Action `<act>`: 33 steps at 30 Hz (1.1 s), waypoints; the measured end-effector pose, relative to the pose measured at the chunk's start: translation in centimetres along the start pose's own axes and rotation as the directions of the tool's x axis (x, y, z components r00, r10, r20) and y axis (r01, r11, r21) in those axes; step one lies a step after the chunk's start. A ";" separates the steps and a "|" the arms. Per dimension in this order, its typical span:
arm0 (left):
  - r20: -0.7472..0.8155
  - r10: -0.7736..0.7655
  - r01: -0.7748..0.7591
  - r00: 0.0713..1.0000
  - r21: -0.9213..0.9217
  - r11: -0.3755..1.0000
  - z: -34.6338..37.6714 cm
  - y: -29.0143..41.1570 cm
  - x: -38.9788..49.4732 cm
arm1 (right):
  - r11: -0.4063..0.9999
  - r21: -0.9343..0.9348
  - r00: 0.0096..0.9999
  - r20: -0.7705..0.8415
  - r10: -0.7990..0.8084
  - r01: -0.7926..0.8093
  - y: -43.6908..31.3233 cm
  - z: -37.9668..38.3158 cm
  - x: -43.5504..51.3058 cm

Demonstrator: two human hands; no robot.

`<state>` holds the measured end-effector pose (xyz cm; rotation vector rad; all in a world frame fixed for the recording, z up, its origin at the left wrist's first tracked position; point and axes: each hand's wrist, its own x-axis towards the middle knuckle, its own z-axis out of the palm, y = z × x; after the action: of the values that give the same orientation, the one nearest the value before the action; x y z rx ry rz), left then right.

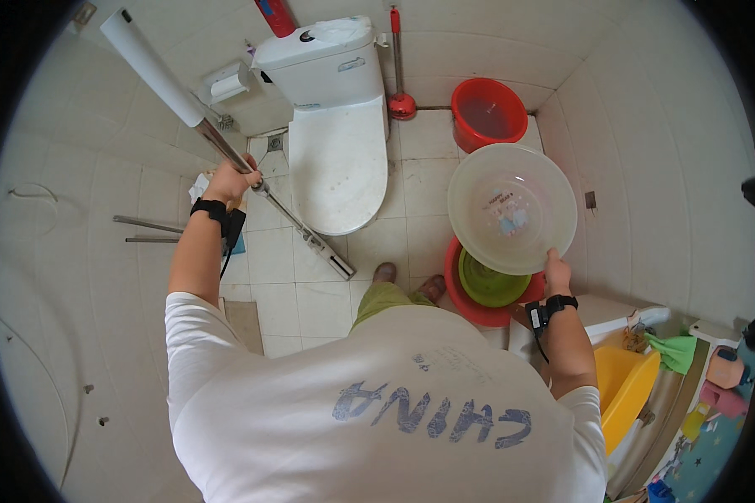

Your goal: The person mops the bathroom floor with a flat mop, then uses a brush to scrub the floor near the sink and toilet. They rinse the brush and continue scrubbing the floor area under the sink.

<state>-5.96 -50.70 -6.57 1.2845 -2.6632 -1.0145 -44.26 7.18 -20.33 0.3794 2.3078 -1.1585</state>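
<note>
My left hand (231,178) is closed around the metal part of a long pole (220,142), which has a white upper sleeve and a narrow flat metal end low over the tiles. With my right hand (557,271) I grip the near rim of a translucent plastic basin (544,207) with a printed cartoon on its bottom. Below the basin are a green basin (491,288) and, around it, a red basin (458,298) on the floor; both are partly covered. A red bucket (489,116), its inside dark, stands just beyond the translucent basin.
A white toilet (338,166) with its lid down stands ahead, a red-headed toilet brush or plunger (402,105) beside it. A paper holder (228,85) is on the wall. At right are a yellow plastic basin (623,390) and a green cloth (674,353). Metal rods (148,225) lie left.
</note>
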 end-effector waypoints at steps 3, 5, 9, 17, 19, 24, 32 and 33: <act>0.018 0.069 -0.070 0.997 0.051 0.996 1.4 1.6 -0.1 | 1.000 0.006 1.000 0.003 0.012 -0.012 -1.0 1.0 -0.3; 0.090 0.059 -0.070 0.994 0.129 0.989 3.3 3.1 0.5 | 0.997 0.075 1.000 -0.004 0.012 -0.012 -1.5 1.5 -0.7; 0.008 0.177 -0.174 0.984 0.226 0.958 6.6 5.8 0.1 | 0.998 0.056 0.999 -0.035 -0.012 0.014 -1.9 2.8 -1.2; -0.186 -0.032 0.038 0.982 0.031 0.999 2.0 2.4 -0.7 | 0.987 0.148 0.998 -0.005 0.067 -0.066 -1.9 2.8 -1.6; -0.199 -0.017 0.023 0.980 0.026 0.999 0.6 1.2 -0.1 | 0.986 0.167 1.000 -0.002 0.005 -0.005 -2.2 2.9 -1.5; -0.153 -0.005 -0.028 0.988 -0.209 0.977 1.4 -0.5 1.3 | 0.995 0.097 1.000 -0.008 0.003 -0.002 -2.7 4.1 -0.6; -0.177 0.084 -0.145 0.981 -0.364 0.920 6.0 -3.8 -0.2 | 0.996 0.055 0.997 0.036 0.072 -0.074 -3.8 6.5 -0.1; -0.219 0.117 -0.182 0.969 -0.308 0.934 6.6 -4.0 -0.7 | 0.998 0.046 0.998 0.051 0.043 -0.045 -4.1 6.5 -0.4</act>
<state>-4.55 -48.46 -13.85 1.0367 -2.2849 -1.1747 -43.67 -0.47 -20.61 0.4119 2.2220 -1.1891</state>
